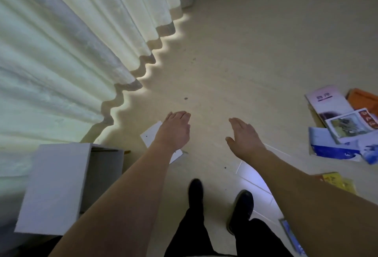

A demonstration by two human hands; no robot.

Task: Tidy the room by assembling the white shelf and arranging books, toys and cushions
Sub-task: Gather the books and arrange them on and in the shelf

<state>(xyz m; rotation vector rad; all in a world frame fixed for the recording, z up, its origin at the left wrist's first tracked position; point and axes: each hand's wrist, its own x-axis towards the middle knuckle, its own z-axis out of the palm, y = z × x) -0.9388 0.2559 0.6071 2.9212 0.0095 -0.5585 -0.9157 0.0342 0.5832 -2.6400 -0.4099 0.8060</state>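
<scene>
Dark trouser legs and two black shoes (216, 201) stand on the pale floor (255, 56) at the bottom of the view, with both bare forearms stretched out above them. At the lower left, a partly built white shelf unit (55, 187) sits close to the curtain, its open side facing right. Under the right forearm lies a long white panel (253, 179), flat on the floor; a yellow booklet (337, 181) and a blue-edged book (292, 236) show beside that arm.

Farther out, the left hand (173, 132) hovers palm down with fingers straight and together, holding nothing, over a small white board (151, 136) that lies flat with tiny holes in it. The right hand (245, 136) is likewise spread and empty, thumb out, above bare floor.

To the right, a loose heap of books (339, 126) overlaps on the floor, an orange one (364, 99) at its far edge. Dark specks dot the floor. Beyond, a cream curtain (71, 42) hangs along the left, light glowing beneath its wavy hem.
</scene>
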